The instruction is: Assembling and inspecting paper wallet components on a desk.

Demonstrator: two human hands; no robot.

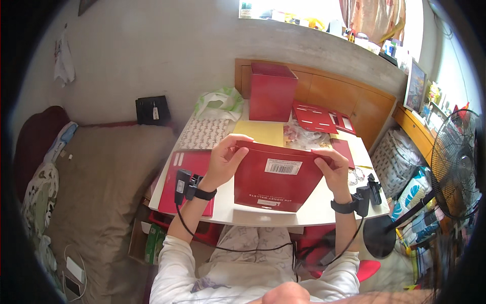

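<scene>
While the red packet (276, 187) was held over the white table (223, 203) | left hand (227, 159): fingers pinched its top edge, 10 o'clock | right hand (334, 171): likewise, 2 o'clock | red box (273, 93): stood beyond, 12 o'clock.

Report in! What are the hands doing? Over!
Left hand, right hand: gripping red packet by upper edge. Packet: white label showing. Black cable: hangs clear of packet.

The white shirt (248, 290) has loose sleeves (174, 264) and a purplish print (208, 284) on its front. Beyond its hem, pale trousers (237, 242) carry a grey pattern. Beyond its cuffs, the left hand (224, 163) and right hand (335, 172) are bare; black wrist straps (205, 195) bear boxy black devices (181, 186) with black cables (243, 250).
</scene>
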